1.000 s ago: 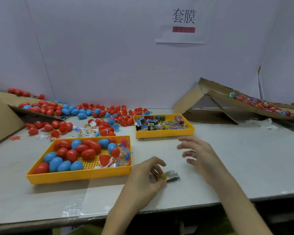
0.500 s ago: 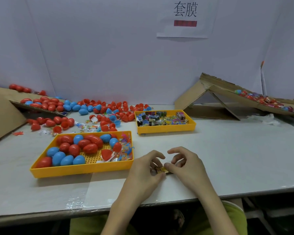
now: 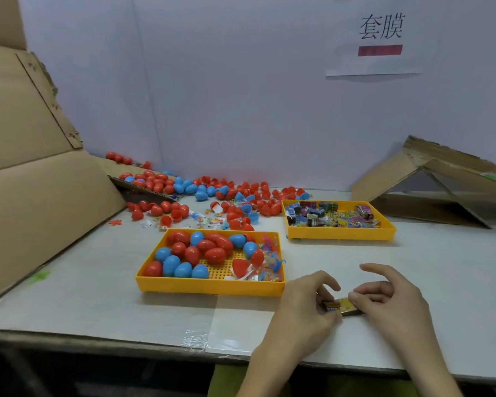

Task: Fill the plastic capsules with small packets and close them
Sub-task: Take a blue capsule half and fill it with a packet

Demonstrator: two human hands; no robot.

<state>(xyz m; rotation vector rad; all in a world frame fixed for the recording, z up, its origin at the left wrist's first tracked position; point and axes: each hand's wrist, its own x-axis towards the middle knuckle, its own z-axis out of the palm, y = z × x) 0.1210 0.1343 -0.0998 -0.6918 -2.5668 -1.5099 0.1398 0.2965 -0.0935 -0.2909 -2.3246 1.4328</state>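
Observation:
A small gold foil packet (image 3: 340,306) lies on the white table near its front edge. My left hand (image 3: 304,308) pinches its left end between thumb and fingers. My right hand (image 3: 390,302) pinches its right end, index finger lifted. To the left stands a yellow tray (image 3: 209,287) holding red and blue egg-shaped capsules (image 3: 201,250) and several small clear toy packets. Behind my hands a second yellow tray (image 3: 338,233) is filled with small colourful packets.
Many loose red and blue capsules (image 3: 212,196) lie scattered along the back wall. A big cardboard flap (image 3: 35,196) leans at the left. A cardboard ramp (image 3: 441,179) rests at the back right. A paper sign (image 3: 380,35) hangs on the wall.
My right hand came in from the right and took hold of the packet's other end. The camera turned left, so both hands now sit right of centre.

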